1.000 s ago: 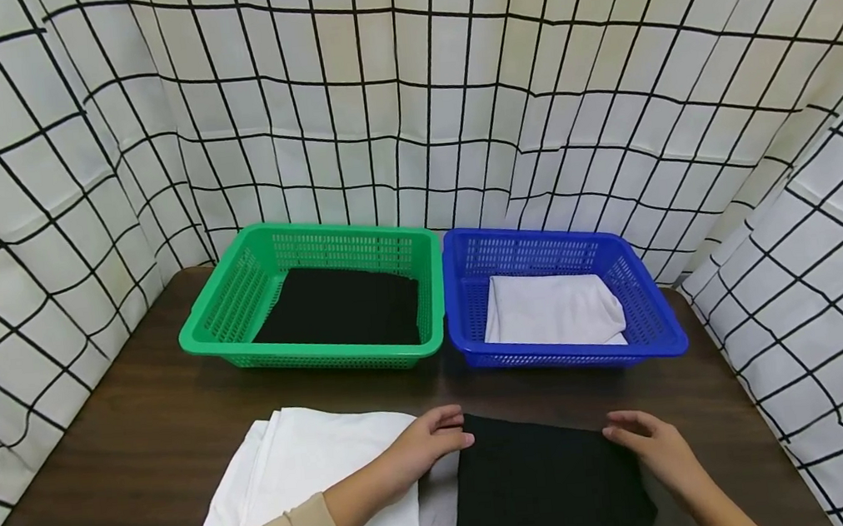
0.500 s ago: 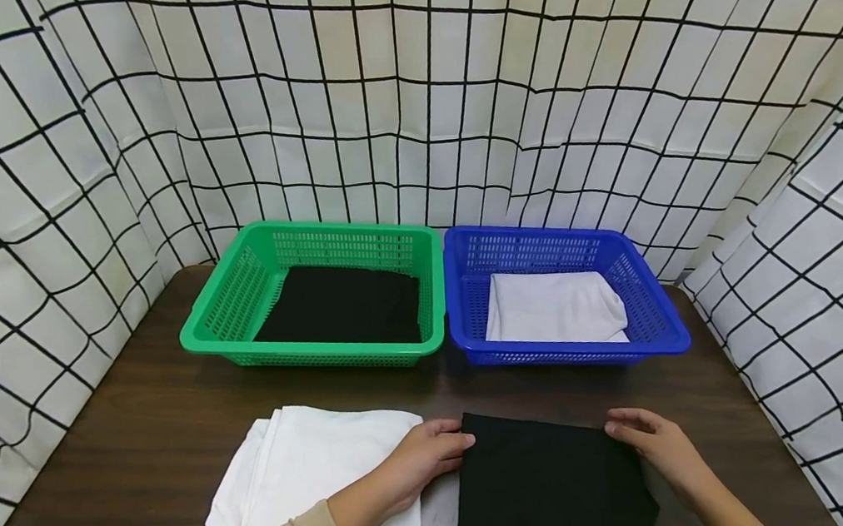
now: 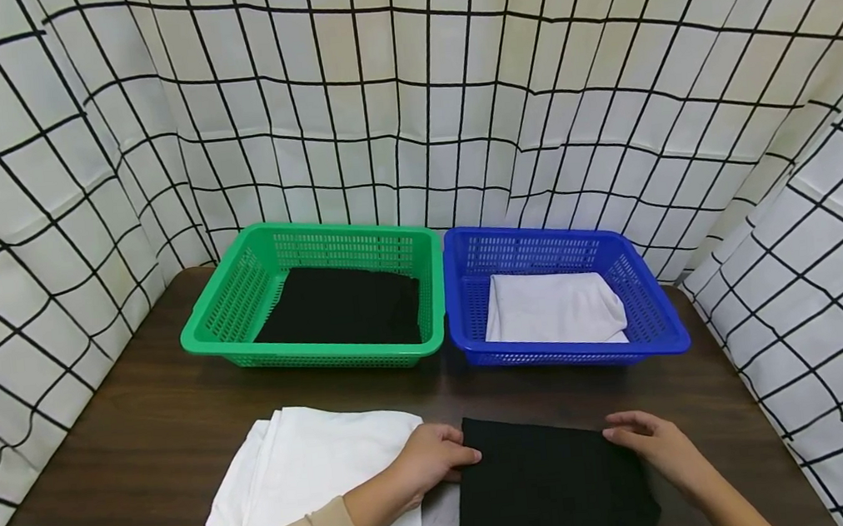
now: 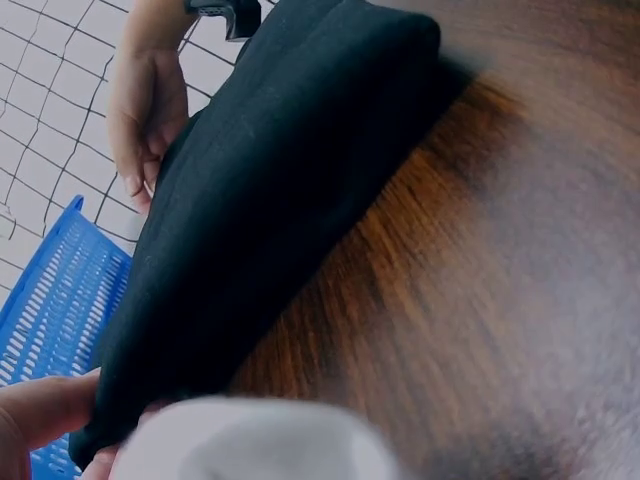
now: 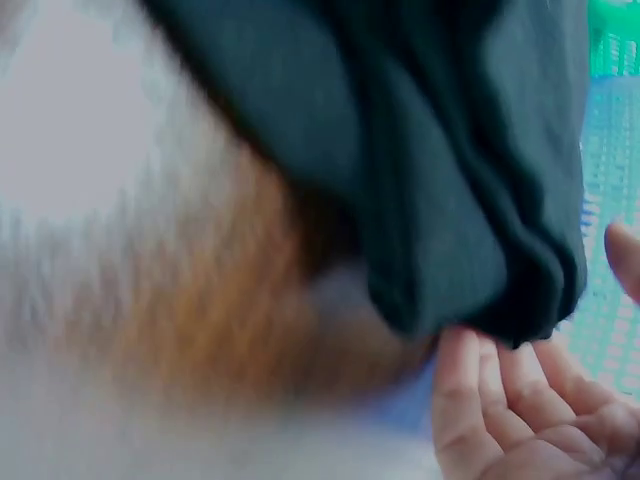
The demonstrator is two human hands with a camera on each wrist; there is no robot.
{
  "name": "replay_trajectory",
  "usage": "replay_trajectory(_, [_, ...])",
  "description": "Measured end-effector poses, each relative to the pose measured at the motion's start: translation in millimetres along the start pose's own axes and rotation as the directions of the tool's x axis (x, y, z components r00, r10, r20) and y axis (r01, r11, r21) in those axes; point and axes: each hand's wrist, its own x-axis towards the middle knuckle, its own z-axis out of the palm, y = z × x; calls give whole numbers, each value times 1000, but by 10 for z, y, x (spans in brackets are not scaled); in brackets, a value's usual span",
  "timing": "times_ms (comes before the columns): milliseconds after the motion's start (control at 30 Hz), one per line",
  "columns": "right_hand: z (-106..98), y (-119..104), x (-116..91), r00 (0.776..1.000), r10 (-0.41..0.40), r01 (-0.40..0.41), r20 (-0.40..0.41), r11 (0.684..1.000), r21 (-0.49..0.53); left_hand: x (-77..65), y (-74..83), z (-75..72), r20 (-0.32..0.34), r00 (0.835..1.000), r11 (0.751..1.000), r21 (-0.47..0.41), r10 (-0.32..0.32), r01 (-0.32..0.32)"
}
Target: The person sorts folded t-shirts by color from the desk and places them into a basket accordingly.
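A folded black cloth [image 3: 554,485] lies near the front of the table, running out of the head view at the bottom. My left hand [image 3: 435,462] pinches its far left corner; the left wrist view has the thumb [image 4: 50,408] on one side of the fabric and fingertips below it. At the far right corner is my right hand [image 3: 656,447]. Its fingers [image 5: 520,385] reach up to the hem in the right wrist view, with the thumb [image 5: 626,262] apart from the cloth. Folds in the fabric [image 5: 450,200] hang above those fingertips.
A folded white cloth [image 3: 319,472] lies left, partly under my left forearm. Behind stand a green basket [image 3: 324,357] holding black cloth [image 3: 346,307] and a blue basket [image 3: 572,353] holding white cloth [image 3: 553,310]. A grid-patterned curtain [image 3: 376,91] encloses the dark wooden table [image 3: 122,456].
My left hand has shifted slightly right and toward me, and its fingers have closed onto the cloth's corner. The right hand has hardly moved.
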Motion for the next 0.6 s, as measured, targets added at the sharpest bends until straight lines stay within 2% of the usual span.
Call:
replay_trajectory(167, [-85, 22, 6, 998, 29, -26, 56, 998, -62, -14, 16, -21, -13, 1000, 1000, 26, -14, 14])
replay_trajectory(300, [-119, 39, -14, 993, 57, -51, 101, 997, -63, -11, 21, -15, -11, 999, 1000, 10, -30, 30])
replay_trajectory(500, [-92, 74, -69, 979, 137, -145, 154, 989, 42, 4, 20, -8, -22, 999, 999, 11, -44, 45])
replay_trajectory(600, [-101, 108, -114, 965, 116, -144, 236, 984, 106, 11, 21, -3, -23, 999, 999, 6, -41, 41])
